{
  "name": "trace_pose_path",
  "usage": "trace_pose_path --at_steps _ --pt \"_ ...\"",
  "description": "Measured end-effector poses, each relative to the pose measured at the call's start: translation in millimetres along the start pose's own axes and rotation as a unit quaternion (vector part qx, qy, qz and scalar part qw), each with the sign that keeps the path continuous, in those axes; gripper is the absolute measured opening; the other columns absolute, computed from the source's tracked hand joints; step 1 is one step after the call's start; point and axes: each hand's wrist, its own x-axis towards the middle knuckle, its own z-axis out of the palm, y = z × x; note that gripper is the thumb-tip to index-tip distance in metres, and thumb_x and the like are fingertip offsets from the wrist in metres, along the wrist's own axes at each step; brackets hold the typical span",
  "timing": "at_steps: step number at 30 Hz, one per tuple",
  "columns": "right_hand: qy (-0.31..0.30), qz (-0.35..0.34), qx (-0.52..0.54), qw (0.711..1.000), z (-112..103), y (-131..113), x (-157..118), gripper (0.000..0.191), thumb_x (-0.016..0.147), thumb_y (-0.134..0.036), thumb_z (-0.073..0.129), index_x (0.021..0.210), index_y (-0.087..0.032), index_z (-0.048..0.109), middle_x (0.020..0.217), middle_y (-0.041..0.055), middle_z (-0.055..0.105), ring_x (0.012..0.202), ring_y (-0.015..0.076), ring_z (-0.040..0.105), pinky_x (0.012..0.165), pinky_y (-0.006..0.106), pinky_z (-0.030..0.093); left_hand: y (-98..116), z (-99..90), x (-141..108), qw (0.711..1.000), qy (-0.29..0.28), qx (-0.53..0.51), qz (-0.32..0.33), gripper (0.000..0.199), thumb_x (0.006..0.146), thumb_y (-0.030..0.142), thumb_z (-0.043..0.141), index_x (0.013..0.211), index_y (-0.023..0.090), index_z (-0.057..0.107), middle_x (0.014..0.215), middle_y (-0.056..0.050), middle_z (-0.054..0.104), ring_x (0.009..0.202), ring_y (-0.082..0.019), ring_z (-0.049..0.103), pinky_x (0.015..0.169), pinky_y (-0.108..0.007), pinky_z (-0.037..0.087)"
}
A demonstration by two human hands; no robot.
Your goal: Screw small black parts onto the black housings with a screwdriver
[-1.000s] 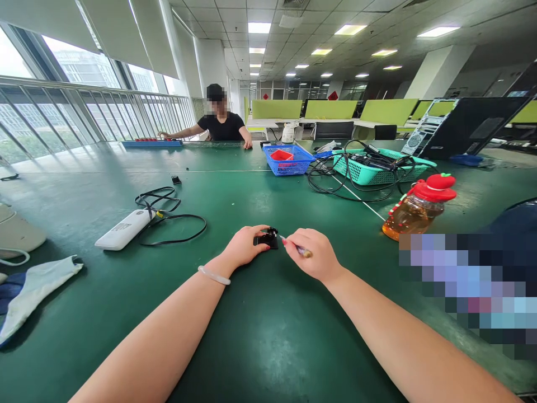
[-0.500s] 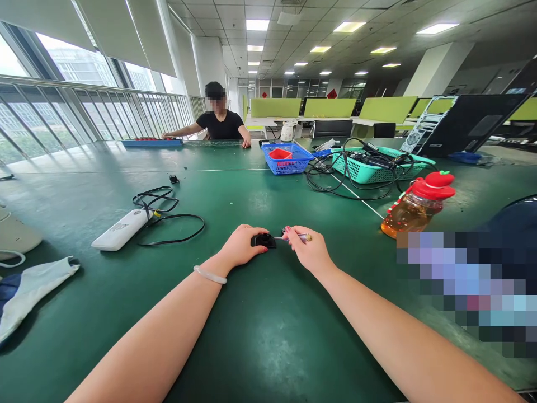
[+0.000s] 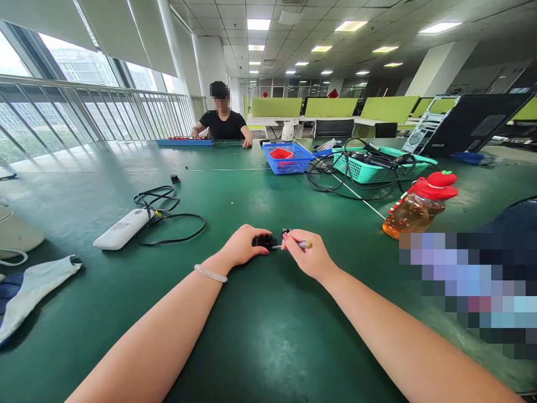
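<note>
Near the middle of the green table (image 3: 251, 336), my left hand (image 3: 244, 245) is closed round a small black part (image 3: 265, 241), thumb on the near side and fingers on the far side. My right hand (image 3: 308, 252) pinches a thin screwdriver (image 3: 305, 244) with a pale handle. Its metal shaft points left, and the tip is at the right edge of the black part; whether it touches is too small to tell. Another small dark piece (image 3: 286, 230) shows just beyond my right fingertips, partly hidden by them.
A white power bank (image 3: 123, 228) with a black cable lies left. A blue basket (image 3: 289, 162), a green basket (image 3: 369, 172) with cables and a red-lidded bottle (image 3: 419, 208) stand right. Across the table sits a person (image 3: 226, 124) by a blue tray (image 3: 184, 143).
The screwdriver shaft has dropped slightly towards me at the black part. Across the table, the person's arm has drawn in and the blue tray has moved right.
</note>
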Motion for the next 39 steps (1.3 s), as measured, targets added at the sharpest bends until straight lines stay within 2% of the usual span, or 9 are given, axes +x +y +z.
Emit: trace_pose_path --at_steps 5,9,13,16,23,27,31,35,39 --pt "-0.026 -0.063 -0.001 0.998 3.4 -0.9 -1.6 0.035 0.093 -0.031 0.045 0.064 -0.021 0.06 0.061 0.0007 0.059 0.058 0.0125 0.053 0.06 0.026 0.042 0.4 1.0 -0.2 1.0 0.007 0.005 0.011 0.048 0.075 0.036 0.071 0.122 0.027 0.065 0.11 -0.004 0.073 0.105 -0.025 0.061 0.094 -0.038 0.048" --pt "-0.07 -0.072 -0.018 0.995 6.5 -1.6 -1.7 0.03 0.092 -0.028 0.047 0.066 -0.021 0.061 0.064 0.0004 0.061 0.059 0.0123 0.053 0.059 0.025 0.041 0.7 1.4 -0.5 1.0 0.005 0.003 0.025 0.045 0.078 0.039 0.068 0.121 0.026 0.065 0.112 -0.003 0.073 0.103 -0.025 0.062 0.094 -0.038 0.048" --pt "0.013 -0.078 0.013 0.997 2.4 -2.9 -1.9 0.031 0.092 -0.03 0.047 0.068 -0.021 0.063 0.064 0.0009 0.061 0.06 0.0126 0.055 0.061 0.026 0.042 1.1 1.7 -0.7 1.0 0.008 0.003 0.024 0.046 0.076 0.036 0.07 0.12 0.026 0.065 0.112 -0.003 0.073 0.103 -0.025 0.062 0.094 -0.038 0.048" --pt "0.061 -0.039 0.015 0.997 -1.2 -1.2 -0.6 0.034 0.093 -0.032 0.046 0.066 -0.021 0.063 0.062 0.0006 0.059 0.059 0.0129 0.053 0.059 0.026 0.041 1.9 2.1 -1.1 1.0 0.013 0.005 0.026 0.043 0.076 0.036 0.07 0.117 0.026 0.066 0.11 -0.003 0.073 0.101 -0.025 0.063 0.091 -0.038 0.05" --pt "0.056 0.079 0.087 0.991 0.6 10.3 3.8 0.041 0.091 -0.046 0.048 0.064 -0.02 0.064 0.057 -0.0005 0.054 0.055 0.0124 0.049 0.056 0.026 0.039 4.9 1.1 -2.6 0.998 0.039 -0.024 0.041 0.038 0.081 0.036 0.063 0.116 0.023 0.065 0.114 -0.005 0.071 0.104 -0.023 0.064 0.096 -0.039 0.049" --pt "0.173 0.141 0.159 0.962 -4.0 20.6 6.2 0.045 0.087 -0.054 0.05 0.063 -0.019 0.064 0.056 -0.0005 0.052 0.052 0.0118 0.047 0.051 0.025 0.037 3.5 2.5 -2.3 0.992 0.115 -0.023 0.042 0.038 0.087 0.033 0.054 0.123 0.023 0.061 0.121 -0.007 0.068 0.114 -0.023 0.058 0.103 -0.041 0.045" --pt "0.263 0.208 0.136 0.932 -10.8 37.7 10.0 0.042 0.086 -0.051 0.052 0.06 -0.019 0.063 0.055 -0.0014 0.049 0.051 0.0112 0.044 0.049 0.025 0.034 -0.9 6.6 -1.6 0.987 0.146 0.051 -0.051 0.04 0.092 0.027 0.042 0.129 0.028 0.058 0.123 -0.007 0.065 0.114 -0.026 0.056 0.103 -0.05 0.04" --pt "0.271 0.246 0.13 0.921 -12.0 49.1 12.8 0.041 0.085 -0.049 0.052 0.057 -0.02 0.061 0.052 -0.0022 0.047 0.049 0.0111 0.044 0.047 0.025 0.032 -0.9 7.6 -4.6 0.983 0.102 0.112 -0.108 0.037 0.09 0.025 0.042 0.117 0.033 0.067 0.116 -0.006 0.066 0.111 -0.027 0.056 0.105 -0.055 0.033" --pt "0.247 0.248 0.129 0.928 -10.2 48.0 13.1 0.044 0.084 -0.051 0.051 0.054 -0.02 0.06 0.049 -0.0026 0.046 0.047 0.0113 0.043 0.046 0.025 0.033 2.4 4.8 -6.7 0.98 0.111 0.117 -0.114 0.028 0.083 0.031 0.053 0.102 0.031 0.073 0.11 -0.006 0.068 0.114 -0.03 0.053 0.105 -0.056 0.032"
